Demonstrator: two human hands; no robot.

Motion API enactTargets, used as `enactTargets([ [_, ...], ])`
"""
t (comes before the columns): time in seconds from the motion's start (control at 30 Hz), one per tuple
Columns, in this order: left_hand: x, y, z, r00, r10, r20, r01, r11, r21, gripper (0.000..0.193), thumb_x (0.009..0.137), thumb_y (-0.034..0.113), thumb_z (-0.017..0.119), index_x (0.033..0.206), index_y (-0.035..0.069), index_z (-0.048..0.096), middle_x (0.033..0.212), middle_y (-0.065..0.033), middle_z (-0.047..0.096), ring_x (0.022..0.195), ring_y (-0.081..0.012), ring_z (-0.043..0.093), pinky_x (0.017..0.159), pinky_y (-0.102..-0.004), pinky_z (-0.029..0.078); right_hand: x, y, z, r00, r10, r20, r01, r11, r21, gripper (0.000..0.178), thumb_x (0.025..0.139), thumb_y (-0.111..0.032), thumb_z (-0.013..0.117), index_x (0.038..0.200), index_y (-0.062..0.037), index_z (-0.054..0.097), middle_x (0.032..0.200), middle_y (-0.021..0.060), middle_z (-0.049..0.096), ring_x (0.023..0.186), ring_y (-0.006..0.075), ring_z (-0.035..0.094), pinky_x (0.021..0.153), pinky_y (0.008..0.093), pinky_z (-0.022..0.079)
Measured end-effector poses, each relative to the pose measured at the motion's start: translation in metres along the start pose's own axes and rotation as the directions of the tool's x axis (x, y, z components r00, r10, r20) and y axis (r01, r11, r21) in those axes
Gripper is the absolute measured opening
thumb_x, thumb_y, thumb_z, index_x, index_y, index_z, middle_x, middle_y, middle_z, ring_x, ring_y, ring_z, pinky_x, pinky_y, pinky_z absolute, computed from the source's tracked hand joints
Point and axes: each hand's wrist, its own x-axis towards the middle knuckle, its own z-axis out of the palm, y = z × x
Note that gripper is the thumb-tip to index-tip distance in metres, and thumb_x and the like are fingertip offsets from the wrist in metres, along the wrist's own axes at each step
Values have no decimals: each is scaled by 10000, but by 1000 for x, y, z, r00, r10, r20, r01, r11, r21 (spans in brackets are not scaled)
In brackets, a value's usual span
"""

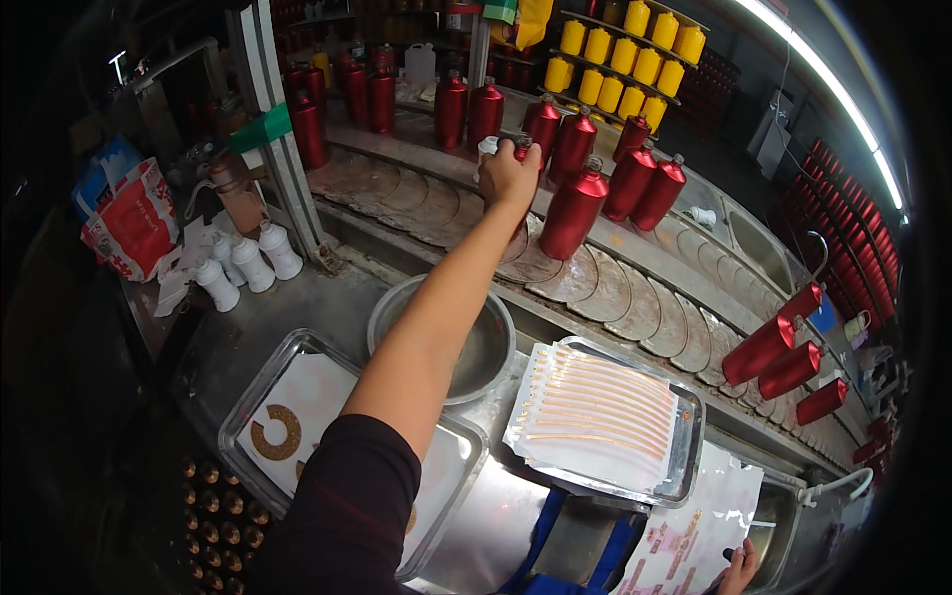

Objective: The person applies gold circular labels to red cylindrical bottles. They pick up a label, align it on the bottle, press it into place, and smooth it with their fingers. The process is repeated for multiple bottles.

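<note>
My left hand reaches far out over the conveyor, its fingers closed around the upper part of a red metallic bottle. My hand and forearm hide most of that bottle. A small white piece shows beside my fingers; I cannot tell what it is. More red bottles stand close to its right. At the lower right edge, my right hand is partly cut off, with its fingers closed on a small black object. Under it lies a white sheet with reddish and gold prints.
A metal tray holds a sheet of gold strips. Another tray carries ring-shaped gold pieces, beside a metal bowl. White bottles stand left, near a metal post. Overlapping round plates line the conveyor.
</note>
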Motion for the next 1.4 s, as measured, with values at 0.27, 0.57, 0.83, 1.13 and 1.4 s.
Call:
enactTargets([
  [0.27,-25,27,-7,972,-136,191,133,991,27,653,866,566,675,1188,6,577,1272,-324,552,1145,-496,569,980,-558,452,-3,-7,1,999,26,-34,-26,1000,7,393,967,-132,618,1303,71,630,1043,151,747,997,244,664,980,376,487],
  [0.57,40,-78,-76,989,-15,-149,35,991,133,523,868,405,694,1101,-47,573,1243,-297,565,1150,-463,563,979,-531,471,-3,-14,0,987,97,-126,-92,995,41,290,901,-75,671,1161,37,732,1333,203,623,1222,272,551,1079,400,418],
  [0.83,82,-151,-133,972,-109,-207,172,933,315,494,887,415,677,1116,-7,559,1198,-297,593,1096,-470,607,909,-561,516,5,5,6,993,10,-115,-2,998,69,246,917,-96,641,1091,29,761,1206,171,686,1125,251,594,1040,393,447],
  [1.13,155,-161,-138,997,-7,-83,36,935,353,568,911,469,654,1192,-16,559,1288,-318,572,1173,-486,575,988,-539,485,14,17,-7,995,55,-83,-60,996,-63,407,955,-164,625,1305,43,629,1147,162,710,1058,266,625,993,397,462],
  [1.4,194,-148,-106,988,-118,-100,141,951,277,746,878,624,638,1291,8,560,1364,-319,544,1253,-475,548,1052,-514,457,12,37,-12,992,23,-121,-24,1000,-4,454,979,-249,627,1348,16,606,1159,156,714,1021,261,645,976,402,470],
])
